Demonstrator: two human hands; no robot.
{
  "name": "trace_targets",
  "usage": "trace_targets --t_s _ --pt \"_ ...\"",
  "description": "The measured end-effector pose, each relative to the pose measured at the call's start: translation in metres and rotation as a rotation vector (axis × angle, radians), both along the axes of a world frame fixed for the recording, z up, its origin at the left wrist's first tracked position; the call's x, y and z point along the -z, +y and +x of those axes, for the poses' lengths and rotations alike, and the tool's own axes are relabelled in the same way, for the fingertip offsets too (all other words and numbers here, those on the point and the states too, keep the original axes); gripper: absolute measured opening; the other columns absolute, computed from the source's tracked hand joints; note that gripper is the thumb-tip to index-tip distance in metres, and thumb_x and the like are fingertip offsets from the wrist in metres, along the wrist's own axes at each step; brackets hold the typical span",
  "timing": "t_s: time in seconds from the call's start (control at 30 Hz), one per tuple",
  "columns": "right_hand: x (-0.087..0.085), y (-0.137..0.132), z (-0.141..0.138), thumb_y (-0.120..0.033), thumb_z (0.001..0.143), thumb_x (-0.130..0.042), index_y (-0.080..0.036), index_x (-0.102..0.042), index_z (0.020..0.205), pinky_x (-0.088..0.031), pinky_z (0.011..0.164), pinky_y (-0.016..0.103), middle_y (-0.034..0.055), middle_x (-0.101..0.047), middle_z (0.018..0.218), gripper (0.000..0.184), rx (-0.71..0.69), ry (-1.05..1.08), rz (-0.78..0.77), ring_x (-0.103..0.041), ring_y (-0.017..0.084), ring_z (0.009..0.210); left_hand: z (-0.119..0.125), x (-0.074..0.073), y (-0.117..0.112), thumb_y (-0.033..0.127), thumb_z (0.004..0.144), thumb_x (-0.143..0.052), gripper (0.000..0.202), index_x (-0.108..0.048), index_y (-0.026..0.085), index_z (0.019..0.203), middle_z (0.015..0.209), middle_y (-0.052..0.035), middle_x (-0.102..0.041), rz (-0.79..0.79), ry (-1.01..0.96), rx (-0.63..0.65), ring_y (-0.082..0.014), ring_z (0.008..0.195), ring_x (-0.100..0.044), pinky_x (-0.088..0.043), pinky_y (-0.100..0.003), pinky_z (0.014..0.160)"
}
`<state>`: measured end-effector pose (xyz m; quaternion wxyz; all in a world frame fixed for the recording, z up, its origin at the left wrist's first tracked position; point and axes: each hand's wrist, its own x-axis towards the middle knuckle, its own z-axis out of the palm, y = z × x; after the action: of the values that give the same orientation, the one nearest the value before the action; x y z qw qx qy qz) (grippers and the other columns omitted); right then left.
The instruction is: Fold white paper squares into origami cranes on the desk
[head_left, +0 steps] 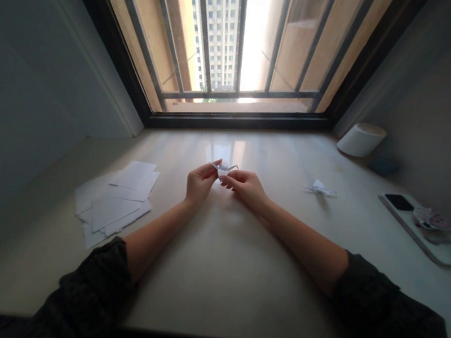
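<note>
Between my hands, just above the pale tabletop (208,280), is a small folded white paper crane (225,168) with thin points sticking out to the sides. My left hand (201,179) pinches its left part between thumb and fingers. My right hand (246,185) is closed on its right lower part, fingertips close to those of the left. Some of the paper is hidden behind the fingers. To the right, a second folded white paper crane (320,188) rests on the surface. Left of my hands lies a loose, overlapping pile of white paper squares (117,203).
A phone in a light case (417,228) with a grip on its back lies at the right. Near the back right corner stands a white cylindrical container (361,140), beside a dark bluish object (383,165). A barred window (237,122) borders the far edge; walls flank both sides.
</note>
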<state>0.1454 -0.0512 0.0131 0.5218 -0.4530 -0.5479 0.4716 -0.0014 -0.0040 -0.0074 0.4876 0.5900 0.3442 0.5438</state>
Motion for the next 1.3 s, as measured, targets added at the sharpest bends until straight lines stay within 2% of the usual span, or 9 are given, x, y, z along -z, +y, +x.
trace_targets --t_s 0.13,0.23,0.43,0.63,0.8,1.03,1.17,1.23,1.3 --pt "0.000 -0.002 -0.002 -0.052 0.064 -0.075 -0.017 -0.064 0.063 -0.040 0.058 0.027 0.0016 -0.064 0.064 0.036 0.016 0.032 0.002 -0.053 0.012 0.059 0.000 0.000 0.001 0.029 0.068 -0.075 0.042 -0.070 0.017 0.108 0.102 -0.0081 -0.073 -0.045 -0.014 0.027 -0.0221 0.091 -0.068 -0.052 -0.035 0.085" --pt "0.001 -0.001 -0.002 -0.050 0.065 -0.076 -0.018 -0.063 0.066 -0.043 0.062 0.028 0.0023 -0.066 0.067 0.034 0.010 0.079 0.037 -0.057 0.013 0.063 0.001 -0.002 0.001 0.033 0.066 -0.077 0.042 -0.072 0.016 0.104 0.099 -0.0089 -0.073 -0.110 -0.021 0.058 -0.0224 0.088 -0.068 -0.053 -0.036 0.083" --pt "0.004 0.001 -0.002 -0.053 0.066 -0.074 -0.020 -0.058 0.065 -0.048 0.065 0.029 0.0018 -0.064 0.068 0.037 0.020 0.105 0.094 -0.060 0.015 0.068 0.002 -0.008 -0.003 0.036 0.066 -0.077 0.038 -0.074 0.015 0.098 0.103 -0.0096 -0.072 -0.101 0.063 0.060 -0.0246 0.098 -0.067 -0.049 -0.037 0.091" --pt "0.011 0.003 0.001 -0.058 0.066 -0.072 -0.019 -0.059 0.062 -0.043 0.056 0.027 0.0009 -0.061 0.063 0.041 0.057 -0.061 0.117 -0.055 0.014 0.059 0.001 -0.005 -0.002 0.032 0.069 -0.074 0.037 -0.073 0.017 0.103 0.111 -0.0083 -0.070 -0.076 0.057 0.027 -0.0256 0.104 -0.065 -0.048 -0.038 0.096" --pt "0.012 0.001 0.000 -0.054 0.072 -0.069 -0.019 -0.066 0.069 -0.044 0.062 0.030 0.0035 -0.068 0.070 0.036 0.081 -0.138 0.187 -0.058 0.016 0.064 0.000 -0.004 0.000 0.032 0.073 -0.071 0.034 -0.073 0.017 0.103 0.111 -0.0082 -0.070 -0.049 0.088 0.011 -0.0263 0.106 -0.064 -0.047 -0.039 0.097" --pt "0.006 -0.004 0.002 -0.049 0.080 -0.064 -0.022 -0.067 0.071 -0.043 0.064 0.030 0.0030 -0.066 0.072 0.029 0.158 -0.360 0.414 -0.056 0.016 0.068 0.002 -0.008 -0.003 0.031 0.073 -0.070 0.028 -0.074 0.017 0.097 0.107 -0.0079 -0.071 -0.032 0.092 -0.002 -0.0255 0.104 -0.065 -0.048 -0.039 0.096" --pt "0.004 -0.008 0.008 -0.052 0.082 -0.060 -0.026 -0.071 0.075 -0.044 0.069 0.032 0.0036 -0.068 0.076 0.029 0.122 -0.466 0.401 -0.058 0.018 0.070 0.002 -0.007 0.000 0.031 0.071 -0.071 0.028 -0.074 0.016 0.095 0.106 -0.0080 -0.072 -0.053 0.060 -0.013 -0.0253 0.102 -0.066 -0.048 -0.039 0.095" --pt "0.001 -0.009 0.013 -0.055 0.083 -0.057 -0.025 -0.071 0.071 -0.043 0.069 0.032 0.0035 -0.067 0.072 0.035 0.165 -0.494 0.373 -0.057 0.018 0.068 0.002 -0.006 0.001 0.031 0.070 -0.072 0.029 -0.074 0.016 0.095 0.107 -0.0085 -0.071 -0.069 0.043 -0.036 -0.0252 0.103 -0.065 -0.047 -0.040 0.096" --pt "-0.004 -0.008 0.019 -0.057 0.087 -0.050 -0.023 -0.069 0.068 -0.043 0.066 0.032 0.0039 -0.066 0.068 0.043 0.347 -0.430 0.345 -0.056 0.017 0.065 0.002 -0.005 0.002 0.031 0.069 -0.073 0.031 -0.074 0.015 0.096 0.108 -0.0092 -0.071 -0.092 0.024 -0.047 -0.0252 0.103 -0.065 -0.047 -0.040 0.097"
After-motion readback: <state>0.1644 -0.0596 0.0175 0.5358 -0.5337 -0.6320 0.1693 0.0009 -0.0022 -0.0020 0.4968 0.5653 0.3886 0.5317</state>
